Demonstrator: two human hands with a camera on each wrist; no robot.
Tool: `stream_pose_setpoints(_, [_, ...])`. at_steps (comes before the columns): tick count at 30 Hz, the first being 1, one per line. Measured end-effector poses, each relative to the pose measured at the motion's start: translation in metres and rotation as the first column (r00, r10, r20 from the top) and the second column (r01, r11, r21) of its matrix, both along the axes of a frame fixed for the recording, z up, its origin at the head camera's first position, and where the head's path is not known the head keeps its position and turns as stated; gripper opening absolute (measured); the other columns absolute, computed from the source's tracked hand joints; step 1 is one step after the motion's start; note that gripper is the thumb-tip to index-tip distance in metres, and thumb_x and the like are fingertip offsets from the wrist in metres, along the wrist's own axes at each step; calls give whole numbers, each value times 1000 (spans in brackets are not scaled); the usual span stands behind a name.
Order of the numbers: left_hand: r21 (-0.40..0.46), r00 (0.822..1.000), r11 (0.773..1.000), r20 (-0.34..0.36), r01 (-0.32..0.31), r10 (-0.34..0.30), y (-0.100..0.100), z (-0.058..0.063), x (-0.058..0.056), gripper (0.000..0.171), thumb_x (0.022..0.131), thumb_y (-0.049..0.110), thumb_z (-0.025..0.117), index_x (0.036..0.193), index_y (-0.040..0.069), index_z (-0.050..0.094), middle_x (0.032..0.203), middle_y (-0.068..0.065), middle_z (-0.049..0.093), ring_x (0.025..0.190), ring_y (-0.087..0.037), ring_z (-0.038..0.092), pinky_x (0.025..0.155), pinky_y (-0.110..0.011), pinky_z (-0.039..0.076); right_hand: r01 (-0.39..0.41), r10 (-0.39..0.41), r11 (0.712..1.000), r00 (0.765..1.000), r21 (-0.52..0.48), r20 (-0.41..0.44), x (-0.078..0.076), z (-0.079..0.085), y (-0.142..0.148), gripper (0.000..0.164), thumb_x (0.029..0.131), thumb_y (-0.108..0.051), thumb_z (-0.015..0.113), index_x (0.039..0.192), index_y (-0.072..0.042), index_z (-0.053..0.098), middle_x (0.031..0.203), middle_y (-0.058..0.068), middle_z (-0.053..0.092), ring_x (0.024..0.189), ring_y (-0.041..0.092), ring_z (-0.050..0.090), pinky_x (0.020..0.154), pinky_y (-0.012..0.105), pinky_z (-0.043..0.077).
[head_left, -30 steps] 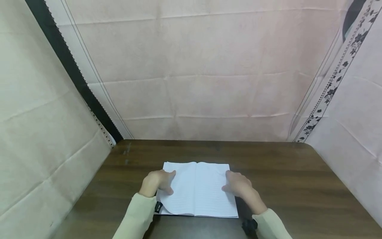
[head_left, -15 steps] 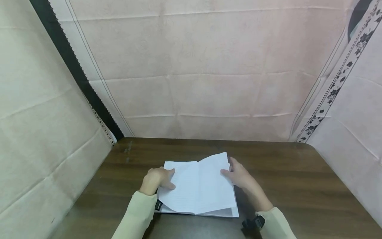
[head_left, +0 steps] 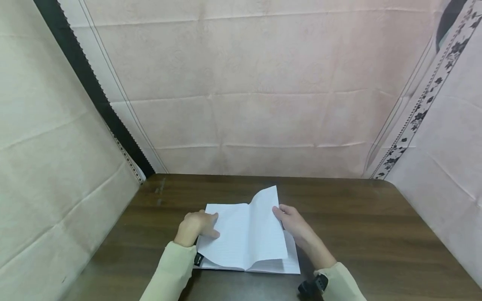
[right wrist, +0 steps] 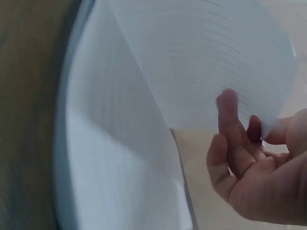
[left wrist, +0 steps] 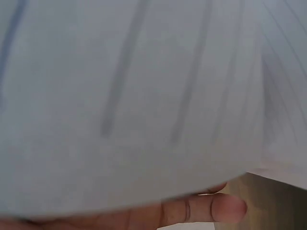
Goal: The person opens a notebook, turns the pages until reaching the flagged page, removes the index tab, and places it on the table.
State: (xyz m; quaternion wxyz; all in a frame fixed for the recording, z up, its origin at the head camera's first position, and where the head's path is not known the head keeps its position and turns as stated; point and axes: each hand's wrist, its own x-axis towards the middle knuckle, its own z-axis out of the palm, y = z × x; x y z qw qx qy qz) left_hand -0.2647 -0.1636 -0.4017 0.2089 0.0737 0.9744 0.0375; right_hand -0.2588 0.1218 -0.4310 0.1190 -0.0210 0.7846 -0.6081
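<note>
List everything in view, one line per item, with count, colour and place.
Table: one, dark brown, lower part of the head view.
Notebook: one, white with faint lines, open on the table.
Raised leaf: at least one, white, lifted over the notebook's right side.
Pale marks: a few, whitish, table's far left corner.
Hanging cloth: three faces, off-white, behind and beside the table.
Black band: one, black, left.
Floral band: one, white with dark print, right.
Wrist gear: two sets, black, at the cuffs.
Sleeves: two, pale yellow-green, lower edge.
Left grip: one, bare hand, notebook's left edge.
Right grip: one, bare hand, pinching the raised leaf.
</note>
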Motion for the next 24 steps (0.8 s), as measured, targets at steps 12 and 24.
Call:
stream_pose_setpoints(12, [8,1000,1000,-2,-10,10,1,3,0,69,91,39,71,149,10,47,142,-20,54,127,-37,53,100,-59,40,-67,69,996,997,-56,26,9,-10,-30,51,109,-31,38,143,6,41,120,19,60,111,34,59,98,50,45])
stream_pose_setpoints(24, [87,966,978,-194,188,-168,8,-4,-3,61,94,35,69,147,11,50,142,-20,52,134,-38,45,111,-58,31,-139,139,990,990,-24,37,24,-23,-49,24,106,-26,49,107,-3,56,74,8,61,60,18,53,58,29,38])
